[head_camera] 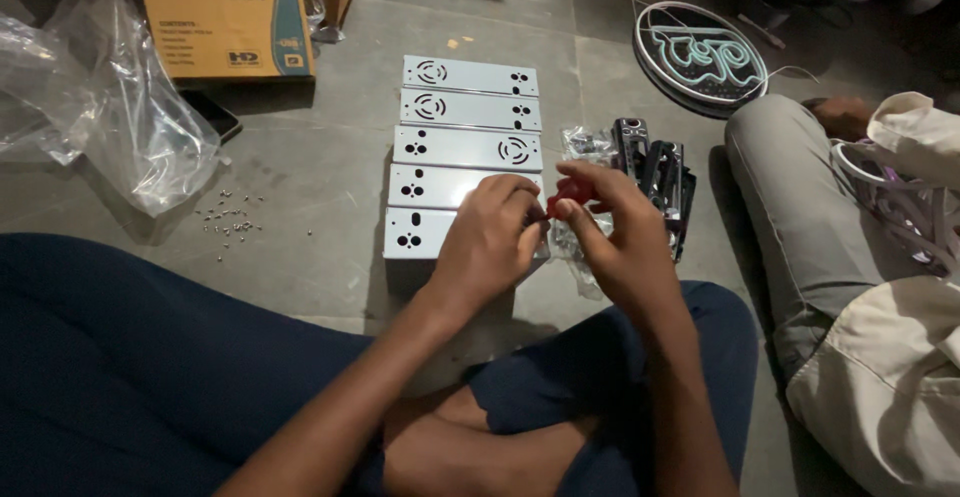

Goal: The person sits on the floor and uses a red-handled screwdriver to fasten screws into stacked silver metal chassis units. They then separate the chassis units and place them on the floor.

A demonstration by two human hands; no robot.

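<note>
Several flat white metal panels (465, 112) with punched holes lie in a row on the grey floor. My left hand (490, 237) rests over the nearest panel (410, 234), fingers curled toward a small red part (572, 193). My right hand (615, 232) pinches that red part between thumb and fingers, just right of the left hand's fingertips. Whether the left hand also grips the red part is hidden. A clear plastic bag (585, 144) of small parts lies behind my right hand.
A pile of black brackets (655, 172) lies right of the panels. Small screws (232, 219) are scattered on the floor at left. A crumpled clear plastic bag (110, 107) and a cardboard box (225, 12) sit far left. Another person's leg (800, 217) and a round neon sign (700, 57) are at right.
</note>
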